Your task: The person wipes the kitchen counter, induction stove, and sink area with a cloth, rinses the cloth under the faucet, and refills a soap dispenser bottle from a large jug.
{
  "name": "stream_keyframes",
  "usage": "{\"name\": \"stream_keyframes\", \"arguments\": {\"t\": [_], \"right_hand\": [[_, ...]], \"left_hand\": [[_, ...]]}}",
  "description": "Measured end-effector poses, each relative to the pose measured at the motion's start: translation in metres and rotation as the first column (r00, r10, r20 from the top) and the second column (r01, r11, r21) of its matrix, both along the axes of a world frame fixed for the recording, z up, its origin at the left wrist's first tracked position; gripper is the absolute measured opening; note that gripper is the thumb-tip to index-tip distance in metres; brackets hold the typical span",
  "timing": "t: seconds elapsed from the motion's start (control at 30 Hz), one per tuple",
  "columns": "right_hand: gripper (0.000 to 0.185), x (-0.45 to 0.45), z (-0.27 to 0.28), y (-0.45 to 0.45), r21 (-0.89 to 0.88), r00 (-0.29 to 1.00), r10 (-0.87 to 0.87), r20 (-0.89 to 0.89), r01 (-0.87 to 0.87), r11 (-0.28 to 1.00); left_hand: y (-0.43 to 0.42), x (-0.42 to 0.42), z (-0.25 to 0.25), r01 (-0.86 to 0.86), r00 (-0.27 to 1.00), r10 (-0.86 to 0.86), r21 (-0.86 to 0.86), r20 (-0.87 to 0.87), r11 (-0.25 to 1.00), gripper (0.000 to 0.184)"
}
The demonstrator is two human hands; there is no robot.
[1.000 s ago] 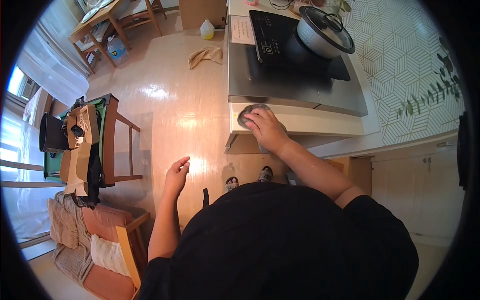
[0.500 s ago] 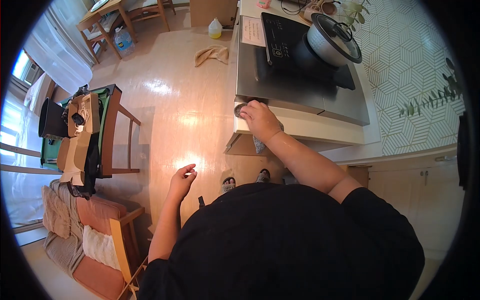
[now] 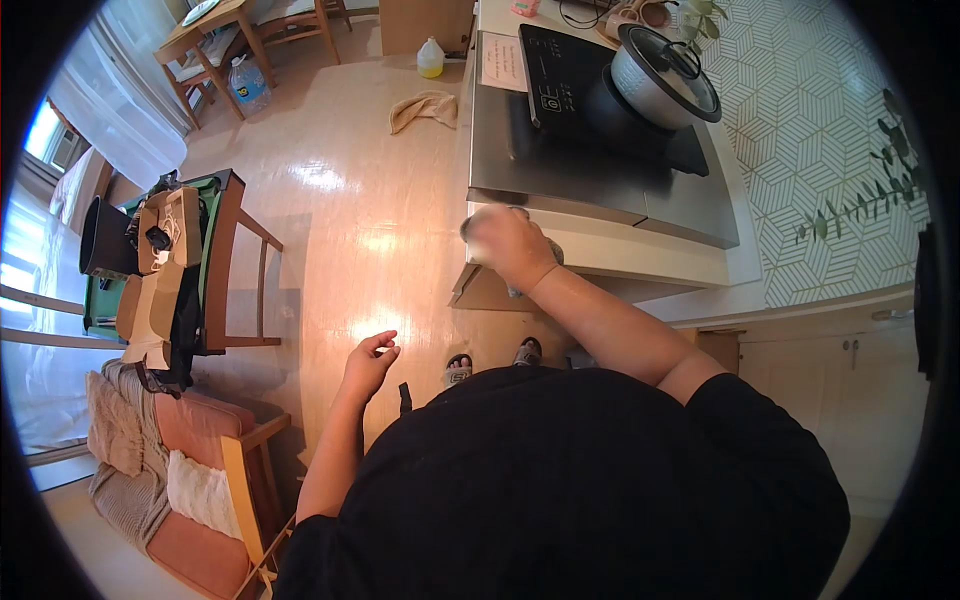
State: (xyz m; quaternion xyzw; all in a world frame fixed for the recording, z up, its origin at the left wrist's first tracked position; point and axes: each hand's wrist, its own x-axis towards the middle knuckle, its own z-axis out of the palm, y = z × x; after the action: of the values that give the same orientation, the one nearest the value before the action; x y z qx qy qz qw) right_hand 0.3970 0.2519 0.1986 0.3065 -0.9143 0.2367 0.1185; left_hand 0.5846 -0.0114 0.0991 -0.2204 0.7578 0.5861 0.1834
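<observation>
My right hand (image 3: 512,248) is closed over a grey cloth (image 3: 556,250) at the left end of the pale counter edge (image 3: 620,255), just in front of the steel top. Parts of the cloth show on both sides of the hand and hang below it. Motion smears the fingers. My left hand (image 3: 370,362) hangs at my side above the floor, empty, with its fingers loosely bent and apart.
On the steel counter (image 3: 580,180) stand a black induction cooker (image 3: 555,75) and a pot with a glass lid (image 3: 645,85). A beige cloth (image 3: 422,108) and a jug of yellow liquid (image 3: 430,60) are on the floor. A green-topped table (image 3: 208,205) stands left, beside a sofa (image 3: 205,545).
My right hand has shifted slightly left and turned along the counter edge with the cloth. My left hand has barely moved.
</observation>
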Motion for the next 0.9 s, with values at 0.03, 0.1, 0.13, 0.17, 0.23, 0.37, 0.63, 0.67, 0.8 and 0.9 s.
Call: {"name": "stream_keyframes", "arguments": {"t": [0.03,0.1,0.13,0.17,0.23,0.37,0.63,0.67,0.8,0.9], "right_hand": [[0.009,0.004,0.000,-0.001,-0.003,1.000,0.004,0.007,-0.004,1.000],[0.010,0.013,0.001,-0.003,-0.010,1.000,0.007,0.015,-0.007,1.000],[0.012,0.020,0.001,-0.004,0.047,0.986,0.151,0.078,-0.154,0.987],[0.015,0.027,0.001,-0.006,0.092,0.947,0.286,0.146,-0.301,0.949],[0.016,0.053,-0.003,-0.017,-0.207,0.647,0.552,0.525,-0.532,0.821],[0.027,0.066,-0.024,-0.016,-0.323,0.387,0.484,0.785,-0.411,0.852],[0.033,0.058,0.000,-0.005,-0.032,0.450,0.154,0.880,-0.267,0.963],[0.030,0.060,0.007,-0.005,-0.163,0.403,0.227,0.886,-0.189,0.968],[0.024,0.054,0.044,0.006,-0.519,0.349,0.475,0.808,0.041,0.854],[0.021,0.036,0.084,0.043,-0.685,0.442,0.554,0.705,0.221,0.695]], "left_hand": [[0.001,-0.001,0.000,0.005,1.000,-0.005,0.005,-0.009,1.000,0.040],[0.002,-0.003,-0.001,0.013,1.000,-0.013,0.004,-0.028,1.000,0.039],[0.003,-0.003,0.000,0.017,0.999,-0.017,0.004,-0.047,1.000,0.039],[0.003,-0.003,0.005,0.018,0.999,-0.018,0.000,-0.048,1.000,0.039],[0.004,-0.006,0.012,0.003,0.999,-0.005,-0.031,-0.054,1.000,0.036],[-0.009,-0.004,0.008,0.003,0.999,-0.005,-0.050,-0.042,0.999,0.034],[0.032,-0.030,0.065,0.152,0.953,-0.143,0.014,-0.268,0.988,0.073],[0.043,-0.034,0.080,0.231,0.920,-0.198,0.061,-0.338,0.971,0.083],[0.071,-0.063,0.116,0.426,0.899,-0.366,0.285,-0.241,0.859,0.076],[0.082,-0.085,0.118,0.428,0.893,-0.367,0.238,-0.262,0.872,0.047]]}}
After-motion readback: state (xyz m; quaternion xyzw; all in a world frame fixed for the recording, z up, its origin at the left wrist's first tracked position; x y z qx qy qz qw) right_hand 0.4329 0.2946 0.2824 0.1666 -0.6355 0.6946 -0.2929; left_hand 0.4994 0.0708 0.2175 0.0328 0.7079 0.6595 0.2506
